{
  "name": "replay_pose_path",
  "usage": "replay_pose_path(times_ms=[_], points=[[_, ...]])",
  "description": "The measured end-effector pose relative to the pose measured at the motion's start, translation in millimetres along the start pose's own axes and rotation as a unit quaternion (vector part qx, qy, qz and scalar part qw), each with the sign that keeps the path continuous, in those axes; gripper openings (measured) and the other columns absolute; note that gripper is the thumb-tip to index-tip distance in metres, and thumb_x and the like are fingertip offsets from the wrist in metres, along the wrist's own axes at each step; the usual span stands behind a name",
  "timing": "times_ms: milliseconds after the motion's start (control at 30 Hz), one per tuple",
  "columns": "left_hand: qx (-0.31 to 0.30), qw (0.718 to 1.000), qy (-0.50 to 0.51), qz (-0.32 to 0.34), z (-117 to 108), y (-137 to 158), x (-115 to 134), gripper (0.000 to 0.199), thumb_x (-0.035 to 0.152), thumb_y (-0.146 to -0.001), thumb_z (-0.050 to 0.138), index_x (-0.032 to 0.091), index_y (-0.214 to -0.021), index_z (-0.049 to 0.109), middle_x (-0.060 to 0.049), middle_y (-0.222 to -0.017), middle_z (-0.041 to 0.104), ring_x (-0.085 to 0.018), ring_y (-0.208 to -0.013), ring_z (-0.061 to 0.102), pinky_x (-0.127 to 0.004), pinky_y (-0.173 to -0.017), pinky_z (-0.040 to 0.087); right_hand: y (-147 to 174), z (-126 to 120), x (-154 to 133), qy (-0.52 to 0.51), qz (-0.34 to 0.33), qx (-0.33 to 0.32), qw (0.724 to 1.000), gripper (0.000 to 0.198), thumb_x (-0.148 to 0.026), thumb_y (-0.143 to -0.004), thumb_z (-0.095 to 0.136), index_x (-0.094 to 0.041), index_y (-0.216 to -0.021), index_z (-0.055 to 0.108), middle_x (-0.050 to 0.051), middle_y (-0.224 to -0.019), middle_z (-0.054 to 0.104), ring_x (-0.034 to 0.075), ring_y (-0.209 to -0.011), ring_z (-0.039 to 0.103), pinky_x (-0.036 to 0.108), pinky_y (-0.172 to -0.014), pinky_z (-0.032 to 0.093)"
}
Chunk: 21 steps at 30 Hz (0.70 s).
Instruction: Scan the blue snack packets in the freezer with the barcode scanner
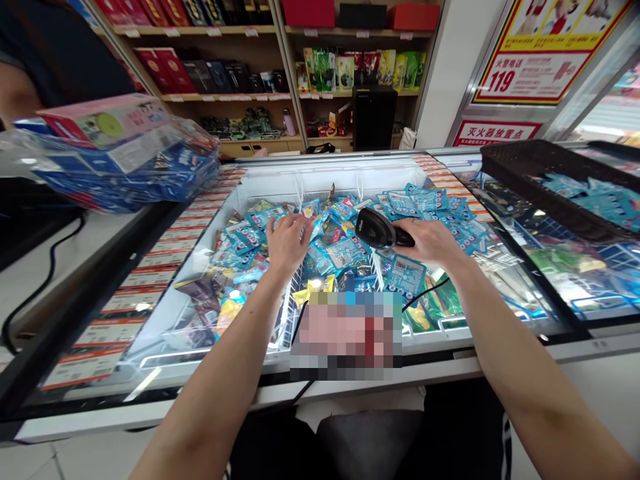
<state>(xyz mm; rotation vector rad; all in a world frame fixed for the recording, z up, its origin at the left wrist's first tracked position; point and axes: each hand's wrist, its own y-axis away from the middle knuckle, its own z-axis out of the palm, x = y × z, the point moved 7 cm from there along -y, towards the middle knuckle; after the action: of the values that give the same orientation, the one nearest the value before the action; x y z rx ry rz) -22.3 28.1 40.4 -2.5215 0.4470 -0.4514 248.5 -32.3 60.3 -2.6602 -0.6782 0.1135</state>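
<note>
My right hand (429, 241) grips the handle of a black barcode scanner (375, 229), its head pointing left over the freezer. A dark cable hangs below that hand. To the left, my left hand (289, 245) is open, fingers loosely curved and apart, above light-blue ice-cream packets (243, 237). Whether its fingertips touch the packets or the glass, I cannot tell. More blue packets (345, 252) lie between my hands, barcodes facing up on some. A blurred-out rectangular object (345, 333) sits at the freezer's near edge, its content unreadable.
A plastic bag (125, 157) of boxes and blue packs stands at the left, beside a person (60, 53). On the right rests a dark basket (555, 163) with blue packets. Price labels (165, 257) line the freezer (270, 180). Behind are stocked shelves (240, 97) and a black speaker-like box (375, 119).
</note>
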Motion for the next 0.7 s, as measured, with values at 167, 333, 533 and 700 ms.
replay_pose_path(times_ms=[167,333,533,700], points=[[-0.120,0.985,0.088,0.089,18,0,38,0.046,0.055,-0.085,0.043,0.025,-0.115,0.058,-0.006,-0.114,0.061,-0.023,-0.110,0.050,-0.038,-0.094,0.036,0,-1,-1,0.006,-0.004,0.005,1.000,0.042,-0.045,-0.082,0.053,-0.021,-0.117,0.055,0.005,-0.097,0.069,0.022,-0.083,0.064,0.028,-0.063,0.040],[-0.156,0.965,0.092,0.190,19,8,56,0.041,0.051,-0.086,0.045,0.029,-0.117,0.058,-0.005,-0.109,0.063,-0.021,-0.103,0.054,-0.036,-0.088,0.037,0,0,0,0.007,0.000,0.004,1.000,0.043,-0.045,-0.082,0.054,-0.021,-0.117,0.055,0.005,-0.093,0.069,0.022,-0.082,0.064,0.028,-0.063,0.040],[-0.115,0.985,0.037,0.121,11,3,39,0.037,0.048,-0.087,0.041,0.023,-0.097,0.066,-0.006,-0.090,0.066,-0.022,-0.090,0.058,-0.039,-0.083,0.040,0,-1,0,0.008,0.001,0.003,1.000,0.042,-0.046,-0.082,0.053,-0.021,-0.116,0.055,0.005,-0.092,0.069,0.022,-0.080,0.064,0.028,-0.061,0.040],[-0.159,0.962,0.113,0.193,18,9,57,0.050,0.053,-0.085,0.044,0.028,-0.128,0.048,-0.005,-0.131,0.052,-0.023,-0.121,0.045,-0.041,-0.100,0.035,0,-2,-1,0.009,-0.002,0.001,1.000,0.042,-0.046,-0.081,0.054,-0.020,-0.115,0.055,0.005,-0.092,0.069,0.021,-0.079,0.063,0.029,-0.061,0.040]])
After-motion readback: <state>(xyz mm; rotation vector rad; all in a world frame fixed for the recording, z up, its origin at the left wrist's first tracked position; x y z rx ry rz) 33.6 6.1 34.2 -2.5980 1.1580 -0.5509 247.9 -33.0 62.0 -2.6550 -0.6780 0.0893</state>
